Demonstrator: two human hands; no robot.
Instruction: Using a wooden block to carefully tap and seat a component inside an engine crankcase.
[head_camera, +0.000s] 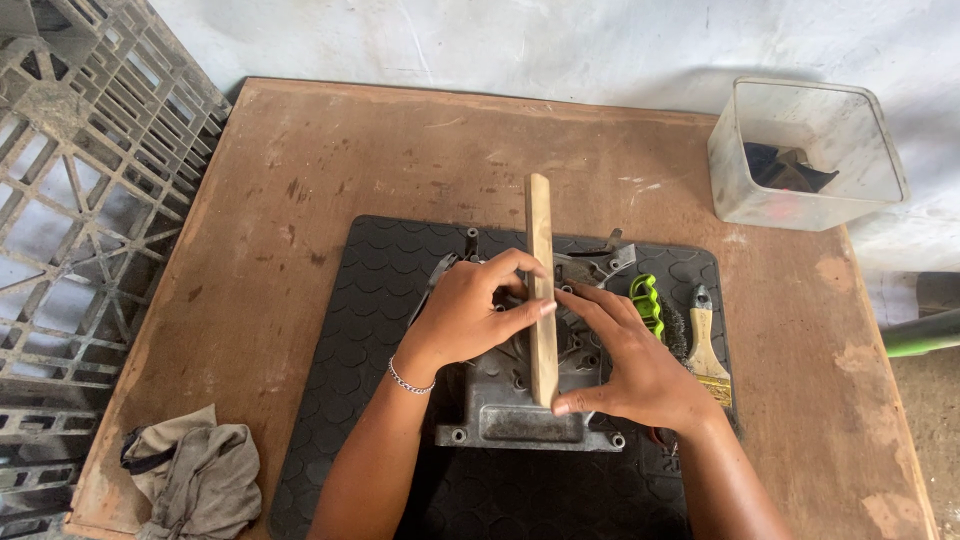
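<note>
A crumpled rag (195, 475) lies at the table's (300, 170) left front corner, with bare wood beyond. The left hand (465, 315) and right hand (635, 365) pinch a pale wooden stick (541, 260), laid flat across a grey metal casing (510, 415) on the black mat (370, 300).

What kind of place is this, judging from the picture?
Probably a small repair workshop. A grey metal engine cover lies on a black rubber mat on a worn wooden table. Both hands hold a wooden strip across it, with a paintbrush beside.
</note>
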